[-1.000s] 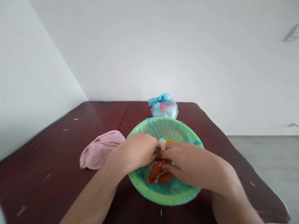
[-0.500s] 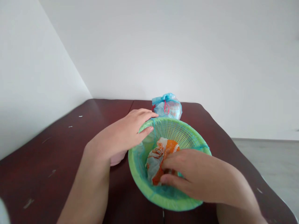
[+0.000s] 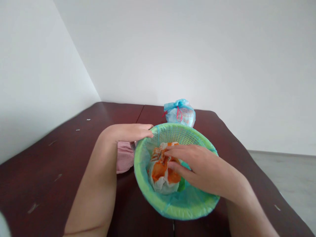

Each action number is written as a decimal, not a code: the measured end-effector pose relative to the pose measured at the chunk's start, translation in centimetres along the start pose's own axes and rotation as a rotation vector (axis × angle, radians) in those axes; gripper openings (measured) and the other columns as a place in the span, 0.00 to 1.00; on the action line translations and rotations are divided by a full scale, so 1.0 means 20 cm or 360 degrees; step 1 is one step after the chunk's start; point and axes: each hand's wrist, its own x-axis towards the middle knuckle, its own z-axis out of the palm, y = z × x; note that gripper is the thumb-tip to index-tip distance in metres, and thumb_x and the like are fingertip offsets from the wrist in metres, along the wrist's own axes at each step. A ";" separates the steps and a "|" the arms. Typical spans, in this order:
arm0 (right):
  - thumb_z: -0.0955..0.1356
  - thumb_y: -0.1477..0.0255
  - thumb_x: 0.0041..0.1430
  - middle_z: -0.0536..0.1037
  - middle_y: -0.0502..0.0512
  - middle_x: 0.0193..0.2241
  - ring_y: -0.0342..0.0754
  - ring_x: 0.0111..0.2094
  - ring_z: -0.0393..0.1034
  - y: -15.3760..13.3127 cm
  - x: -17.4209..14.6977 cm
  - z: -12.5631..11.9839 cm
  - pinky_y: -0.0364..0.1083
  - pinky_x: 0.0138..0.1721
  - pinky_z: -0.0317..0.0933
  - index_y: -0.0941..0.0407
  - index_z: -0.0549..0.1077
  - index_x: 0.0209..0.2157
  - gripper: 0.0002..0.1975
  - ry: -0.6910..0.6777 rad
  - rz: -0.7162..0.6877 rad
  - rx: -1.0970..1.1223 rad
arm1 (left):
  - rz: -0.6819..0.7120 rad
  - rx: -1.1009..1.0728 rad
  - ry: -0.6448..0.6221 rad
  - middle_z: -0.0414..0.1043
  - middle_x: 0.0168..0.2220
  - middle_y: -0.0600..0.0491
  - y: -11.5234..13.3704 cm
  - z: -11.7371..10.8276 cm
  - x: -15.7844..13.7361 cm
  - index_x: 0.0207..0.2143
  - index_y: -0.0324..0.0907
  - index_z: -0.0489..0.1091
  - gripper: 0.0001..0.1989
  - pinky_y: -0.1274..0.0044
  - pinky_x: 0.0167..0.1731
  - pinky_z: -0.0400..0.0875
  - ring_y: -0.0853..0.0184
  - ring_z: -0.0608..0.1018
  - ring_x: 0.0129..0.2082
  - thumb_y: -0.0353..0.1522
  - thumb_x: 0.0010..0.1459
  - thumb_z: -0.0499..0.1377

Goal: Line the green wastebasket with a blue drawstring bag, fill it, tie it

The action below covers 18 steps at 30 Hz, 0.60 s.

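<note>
The left hand (image 3: 128,132) lies at about 11 o'clock on the basket (image 3: 141,184), its fingers nearly straight and touching the rim, the thumb tip just inside; whether it pinches the rim or merely rests there, I cannot tell. The right hand (image 3: 197,164) reaches in over the rim from 4 o'clock, open, with a gap between thumb and fingers, its fingertips against a crumpled orange-and-white wrapper (image 3: 160,171). That wrapper sits inside the basket, from its middle towards 9 o'clock, on a translucent bluish liner (image 3: 191,196) that also covers the rim. A green patch (image 3: 182,185) shows beside the wrapper; what it is stays unclear. At 12 o'clock, a knotted blue bag (image 3: 181,116) with red ties stands on the dark worktop (image 3: 64,148), its base hidden by the rim and its contents hard to make out. The pink cloth (image 3: 124,159), at 10 o'clock, is partly covered by the left arm. Both forearms (image 3: 95,191) run out of view at the bottom, and a pale shape (image 3: 3,227) is cut off in the corner at 8 o'clock.
</note>
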 end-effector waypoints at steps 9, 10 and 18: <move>0.65 0.56 0.84 0.88 0.61 0.49 0.60 0.55 0.83 0.26 -0.06 -0.03 0.58 0.62 0.73 0.53 0.81 0.56 0.18 0.0693 0.0436 -0.0274 | -0.0060 -0.0029 -0.0326 0.87 0.34 0.47 -0.07 -0.08 -0.04 0.36 0.48 0.88 0.32 0.74 0.30 0.78 0.57 0.86 0.32 0.65 0.66 0.65; 0.66 0.55 0.83 0.88 0.60 0.46 0.60 0.53 0.84 0.30 -0.07 -0.02 0.57 0.60 0.74 0.53 0.81 0.55 0.18 0.0661 0.0468 -0.0244 | -0.0049 -0.0097 -0.0348 0.88 0.34 0.47 -0.08 -0.05 0.01 0.35 0.47 0.88 0.33 0.74 0.32 0.80 0.56 0.87 0.33 0.66 0.67 0.63; 0.65 0.50 0.82 0.85 0.62 0.56 0.63 0.58 0.81 0.37 0.12 0.04 0.60 0.61 0.71 0.50 0.77 0.57 0.20 0.0388 0.0541 0.0272 | 0.0126 -0.0498 -0.0455 0.90 0.46 0.44 -0.06 0.09 0.24 0.45 0.41 0.88 0.33 0.64 0.54 0.83 0.47 0.88 0.51 0.62 0.69 0.65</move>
